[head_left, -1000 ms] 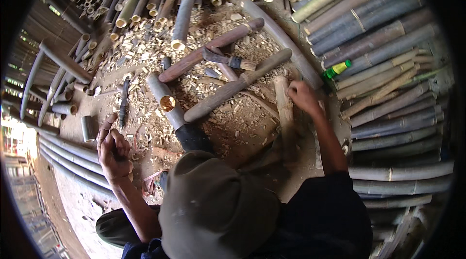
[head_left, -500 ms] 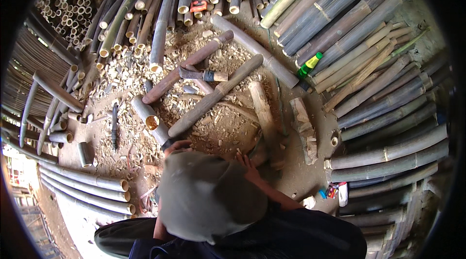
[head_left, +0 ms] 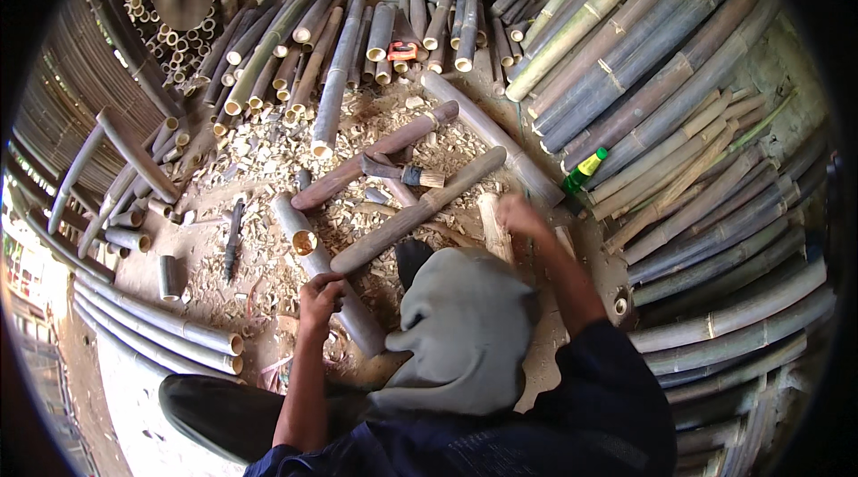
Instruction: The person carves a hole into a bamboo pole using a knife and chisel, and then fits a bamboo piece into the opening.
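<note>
My left hand (head_left: 320,300) is closed beside a bamboo tube (head_left: 357,323) with a hole in its side, close to the near end of a long grey pole (head_left: 407,218). Whatever its fingers hold, if anything, is hidden. My right hand (head_left: 524,216) hovers at the upper end of a pale wood piece (head_left: 494,231), its fingers smeared by motion. Between my arms, a grey cloth (head_left: 465,325) covers my bent leg. A hatchet with a wrapped handle (head_left: 411,175) lies across a reddish-brown pole (head_left: 357,170) beyond my hands.
Wood chips (head_left: 255,155) litter the ground. A dark long-bladed tool (head_left: 233,240) lies at left. Bamboo poles (head_left: 617,75) are stacked at right, with a green bottle (head_left: 585,169) beside them. An orange-red tool (head_left: 402,51) rests among bamboo ends at the back.
My right hand has moved up and away to the right. My left hand has come out from beside the grey cloth, closed. More of the holed bamboo tube shows, and the view has shifted.
</note>
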Tool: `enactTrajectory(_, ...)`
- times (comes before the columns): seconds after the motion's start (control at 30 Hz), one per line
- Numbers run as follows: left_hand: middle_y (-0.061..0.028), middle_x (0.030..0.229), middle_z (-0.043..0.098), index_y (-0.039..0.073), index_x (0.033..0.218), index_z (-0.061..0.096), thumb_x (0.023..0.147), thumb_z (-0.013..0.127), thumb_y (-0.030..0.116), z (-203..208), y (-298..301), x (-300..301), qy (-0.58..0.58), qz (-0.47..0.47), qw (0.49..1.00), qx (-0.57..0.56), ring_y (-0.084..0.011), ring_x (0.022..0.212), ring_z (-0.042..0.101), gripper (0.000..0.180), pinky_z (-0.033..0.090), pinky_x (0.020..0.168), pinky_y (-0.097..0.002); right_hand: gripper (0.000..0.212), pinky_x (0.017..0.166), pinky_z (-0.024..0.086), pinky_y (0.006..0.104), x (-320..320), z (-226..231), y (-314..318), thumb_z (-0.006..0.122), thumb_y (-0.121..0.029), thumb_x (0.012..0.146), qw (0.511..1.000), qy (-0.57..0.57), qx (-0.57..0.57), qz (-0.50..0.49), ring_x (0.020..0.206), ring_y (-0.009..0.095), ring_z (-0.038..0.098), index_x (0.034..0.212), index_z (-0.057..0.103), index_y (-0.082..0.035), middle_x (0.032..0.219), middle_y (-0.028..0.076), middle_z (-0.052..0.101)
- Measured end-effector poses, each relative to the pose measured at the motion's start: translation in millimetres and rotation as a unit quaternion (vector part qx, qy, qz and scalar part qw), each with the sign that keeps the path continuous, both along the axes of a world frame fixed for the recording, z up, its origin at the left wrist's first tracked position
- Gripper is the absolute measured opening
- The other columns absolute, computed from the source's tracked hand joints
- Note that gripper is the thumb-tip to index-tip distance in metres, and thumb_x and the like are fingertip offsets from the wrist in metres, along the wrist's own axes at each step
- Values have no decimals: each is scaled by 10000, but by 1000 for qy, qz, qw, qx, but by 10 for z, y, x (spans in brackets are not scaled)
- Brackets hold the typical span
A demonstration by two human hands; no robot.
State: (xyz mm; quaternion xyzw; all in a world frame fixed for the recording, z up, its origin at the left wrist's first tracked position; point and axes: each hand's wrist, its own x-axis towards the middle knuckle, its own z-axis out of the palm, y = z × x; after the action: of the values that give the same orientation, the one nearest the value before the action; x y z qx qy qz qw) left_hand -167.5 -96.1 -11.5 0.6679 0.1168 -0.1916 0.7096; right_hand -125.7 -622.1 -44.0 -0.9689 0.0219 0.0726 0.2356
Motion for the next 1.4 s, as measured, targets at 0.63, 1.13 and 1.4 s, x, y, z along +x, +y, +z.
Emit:
enactTrajectory(0.63, -50, 738, 694, -35, 892, 707, 940, 759, 185, -152, -1013, 382, 68, -115, 984, 114, -93, 673, 599, 231, 496, 629, -287, 452, 1130, 420, 384, 2792, -1122, -1579, 786, -194, 840, 946, -50, -148, -284, 1283, 332, 576, 1256, 688, -45, 1260, 141, 690)
enactTrajectory(1.13, -181, 1546, 395, 124, 1570, 367, 756, 756, 100, 1213, -1851, 1146, -534, -224, 739, 345, -381, 1473, 346, 903, 286, 1225, -531, 77, 645, 487, 254, 102, 1565, 1070, 645, -64, 975, 924, -226, 270, -151, 686, 85, 573, 968, 608, 3, 818, 35, 643)
enactTrajectory(1.4, -103, 971, 638, 84, 1091, 574, 859, 670, 203, 831, -1160, 533, -554, -202, 701, 401, -280, 972, 656, 278, 544, 859, -427, 484, 751, 557, 327, -770, 1058, 1669, 593, -409, 1007, 738, 186, 619, -193, 835, 195, 654, 1278, 577, -8, 1040, 119, 679)
